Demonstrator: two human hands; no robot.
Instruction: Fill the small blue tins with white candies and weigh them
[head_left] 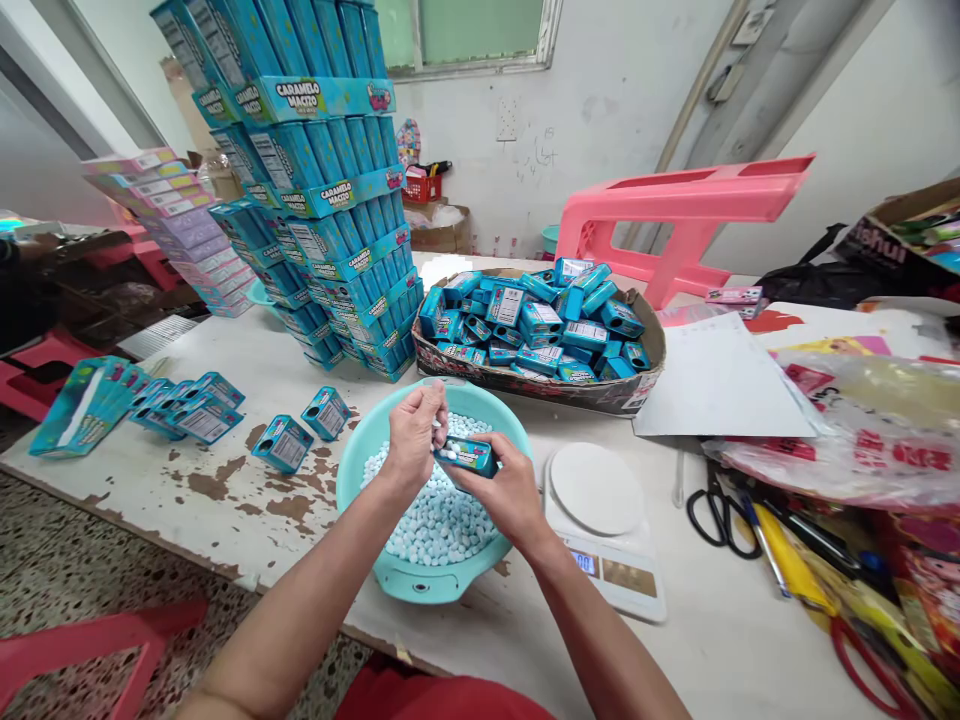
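Over a turquoise basin (420,590) of small pale-blue candies (439,525), my right hand (510,485) grips a small blue box (471,456), which lies tilted with its open end toward the left. White candies show at that end. My left hand (415,432) is closed at the box's opening, its fingers pinched together; a bit of white shows at the fingertips, likely candies. Two small blue boxes (283,444) stand on the table left of the basin. Behind the basin, a cardboard tray (525,392) is heaped with blue boxes (540,320).
A white scale (598,490) sits right of the basin. Tall stacks of blue display boxes (337,195) rise behind left. Scissors (721,520), pens and plastic bags (877,430) lie at the right. A pink stool (675,200) stands beyond the table.
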